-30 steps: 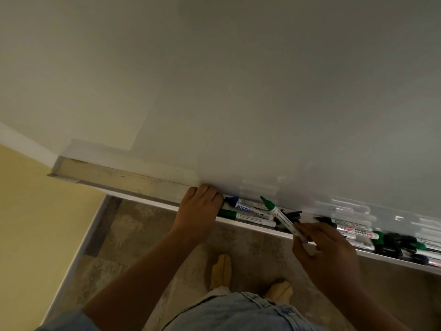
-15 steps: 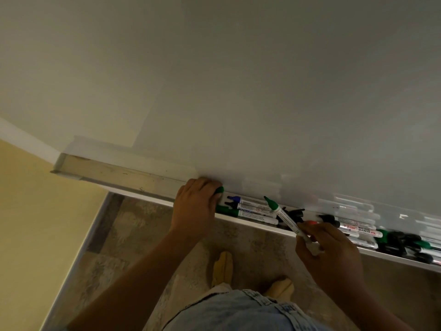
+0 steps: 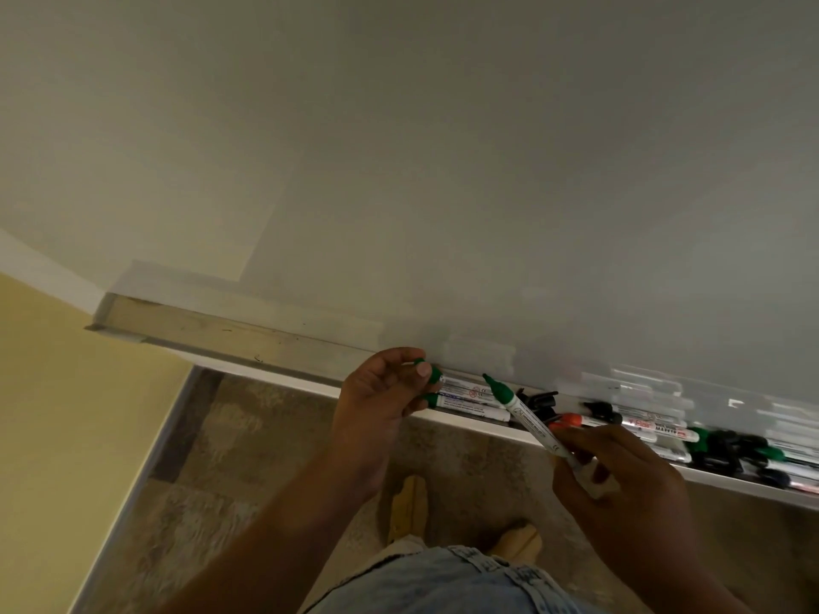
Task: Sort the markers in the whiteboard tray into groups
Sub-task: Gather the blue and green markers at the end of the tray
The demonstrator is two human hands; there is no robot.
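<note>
The whiteboard tray (image 3: pixel 248 343) runs from upper left to lower right under the whiteboard. My left hand (image 3: pixel 376 401) pinches the green cap end of a white marker (image 3: pixel 465 385) lying in the tray, above a second green-capped marker (image 3: pixel 469 403). My right hand (image 3: pixel 620 476) grips the tail of another green-capped white marker (image 3: pixel 523 414), lifted and tilted over the tray's front edge. Right of it lie an orange-capped marker (image 3: pixel 576 419), a red-labelled one (image 3: pixel 656 429), and several black and green markers (image 3: pixel 731 449).
The whiteboard (image 3: pixel 532 192) fills the upper view. The tray's left stretch holds no markers. A yellow wall (image 3: pixel 53 414) stands at the left. Below are a patterned floor (image 3: pixel 248 458), my two feet (image 3: pixel 407 507) and denim clothing (image 3: pixel 443 582).
My left hand has curled and now pinches the green cap of a tray marker, lifting it slightly. My right hand still holds its green marker, almost unmoved.
</note>
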